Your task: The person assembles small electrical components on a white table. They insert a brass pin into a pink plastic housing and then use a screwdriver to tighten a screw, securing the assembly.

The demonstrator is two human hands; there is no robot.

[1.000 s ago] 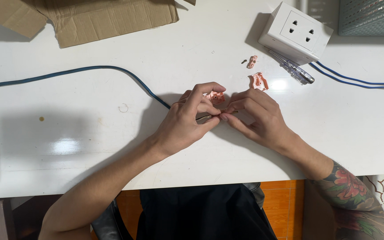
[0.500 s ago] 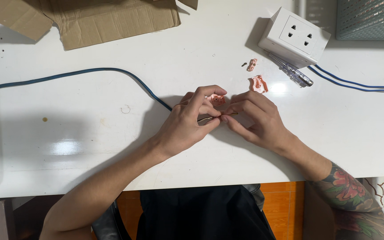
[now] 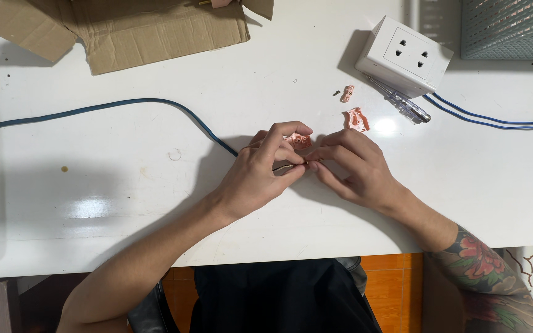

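My left hand (image 3: 260,172) and my right hand (image 3: 356,169) meet fingertip to fingertip at the middle of the white table (image 3: 94,185). Between them they pinch the end of a blue cable (image 3: 124,105), whose thin bare wire tips show at the fingers. A small pink plug part (image 3: 299,140) sits just behind the fingertips, partly hidden by my left index finger. Whether it is held or lying on the table I cannot tell.
Two more pink plug pieces (image 3: 355,118) (image 3: 347,93) and a tiny screw lie behind my right hand. A white socket box (image 3: 404,57) with blue wires, a clear-handled screwdriver (image 3: 399,100), a grey mesh basket (image 3: 513,28) and flattened cardboard (image 3: 131,34) lie along the far side.
None beyond a small shift of the view; both hands stay together on the cable end.
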